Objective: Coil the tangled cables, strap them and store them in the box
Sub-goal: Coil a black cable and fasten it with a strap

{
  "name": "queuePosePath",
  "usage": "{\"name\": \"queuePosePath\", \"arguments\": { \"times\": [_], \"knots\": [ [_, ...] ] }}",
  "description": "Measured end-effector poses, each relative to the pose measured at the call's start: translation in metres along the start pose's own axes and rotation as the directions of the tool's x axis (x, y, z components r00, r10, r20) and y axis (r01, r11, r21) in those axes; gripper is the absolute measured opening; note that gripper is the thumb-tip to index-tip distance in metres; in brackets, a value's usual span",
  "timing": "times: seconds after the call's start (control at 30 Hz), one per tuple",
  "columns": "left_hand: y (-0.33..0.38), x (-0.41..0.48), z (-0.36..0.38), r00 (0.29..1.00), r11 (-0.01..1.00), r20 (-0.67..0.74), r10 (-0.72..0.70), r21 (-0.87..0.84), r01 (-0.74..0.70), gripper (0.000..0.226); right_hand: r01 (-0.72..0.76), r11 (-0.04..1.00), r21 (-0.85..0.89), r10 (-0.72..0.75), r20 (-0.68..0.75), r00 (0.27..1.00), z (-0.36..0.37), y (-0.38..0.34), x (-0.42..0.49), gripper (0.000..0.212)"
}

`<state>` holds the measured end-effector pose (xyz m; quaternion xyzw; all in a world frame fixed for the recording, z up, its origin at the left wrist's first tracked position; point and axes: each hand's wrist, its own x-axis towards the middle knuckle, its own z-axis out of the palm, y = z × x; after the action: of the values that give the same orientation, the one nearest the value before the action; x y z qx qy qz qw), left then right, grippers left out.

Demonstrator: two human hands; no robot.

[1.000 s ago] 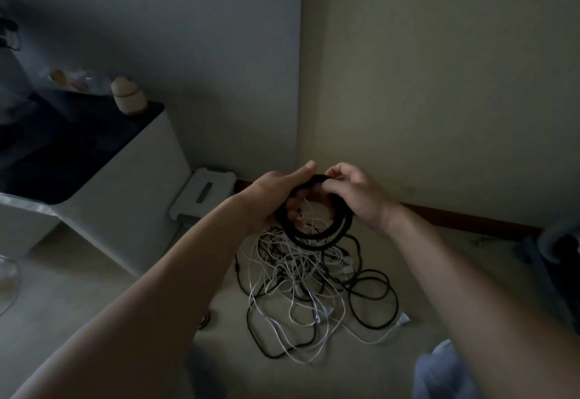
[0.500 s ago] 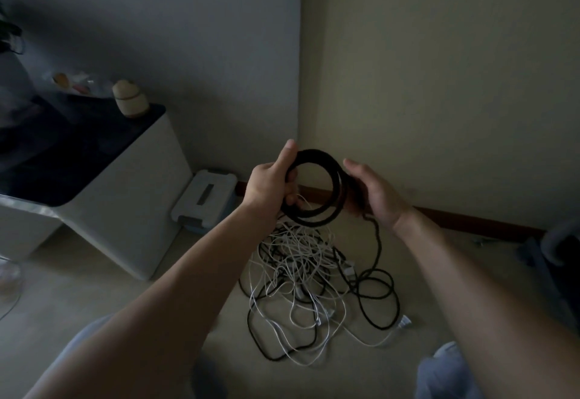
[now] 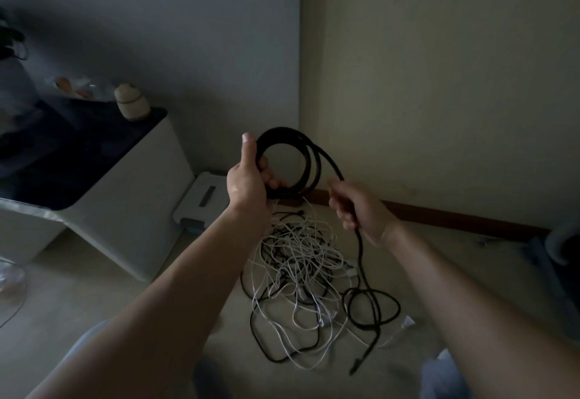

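Observation:
My left hand grips a coil of thick black cable, held upright in front of the room corner with the thumb pointing up. The same cable leaves the coil to the right and runs through my right hand, whose fingers curl round it. Below that hand the cable hangs down to a loose black loop on the floor. A tangled pile of white and black cables lies on the floor beneath both hands. A white plastic box with a lid stands against the wall, left of the pile.
A white cabinet with a dark top stands at the left, carrying a small pale jar. Two walls meet in a corner behind the coil. Dark objects sit at the right edge. My knees show at the bottom.
My left hand has raised the coil. My right hand has slid away from the coil, down and to the right along the cable, drawing a length of it up from the floor.

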<state>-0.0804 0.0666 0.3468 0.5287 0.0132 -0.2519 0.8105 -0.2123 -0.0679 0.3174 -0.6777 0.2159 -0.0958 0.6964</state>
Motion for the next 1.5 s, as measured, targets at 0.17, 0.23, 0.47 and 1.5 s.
{"name": "queuePosePath", "arguments": {
  "times": [0.17,0.23,0.47,1.5],
  "knots": [
    [-0.01,0.0,0.004,0.992,0.993,-0.108,-0.061,-0.109,0.049,0.067,0.061,0.985,0.16,-0.04,-0.131,0.991,0.025,-0.017,-0.001,0.061],
    [-0.017,-0.004,0.006,0.983,0.983,-0.137,-0.119,-0.153,0.098,0.068,-0.025,0.993,0.118,0.042,-0.143,0.989,0.042,-0.018,-0.004,0.089],
    [-0.036,-0.018,0.018,0.973,0.963,-0.122,-0.195,-0.214,0.166,0.059,-0.071,0.99,0.122,0.104,-0.285,0.953,0.056,-0.023,-0.003,0.04],
    [0.018,-0.012,-0.004,0.917,0.531,0.398,0.028,0.771,-0.351,0.007,0.134,0.95,-0.282,-0.094,0.153,0.984,-0.002,-0.03,-0.001,0.047]
  ]
}}
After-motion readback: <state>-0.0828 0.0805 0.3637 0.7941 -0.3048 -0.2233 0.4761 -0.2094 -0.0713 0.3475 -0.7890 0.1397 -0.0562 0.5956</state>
